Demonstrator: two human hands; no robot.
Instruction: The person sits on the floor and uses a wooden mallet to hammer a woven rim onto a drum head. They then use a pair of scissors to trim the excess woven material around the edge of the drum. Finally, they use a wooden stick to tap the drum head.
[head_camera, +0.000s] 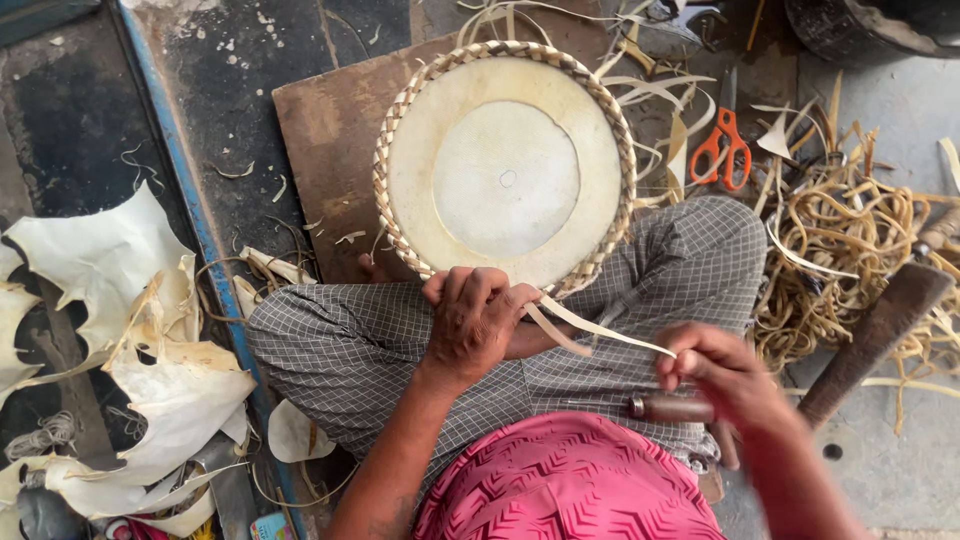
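Round drum (505, 170), pale skin, woven rim

A dark, dusty floor (230, 90) is carrying everything here, and a flat brown board (330, 140) is lying on it at the centre. Orange-handled scissors (722, 150) are resting to the right among pale loose strips (650, 95), with a tangle of tan strips (850, 240) piling up beyond. On the left, stiff white hide scraps (120, 330) are sprawling beside a blue bar (200, 220).
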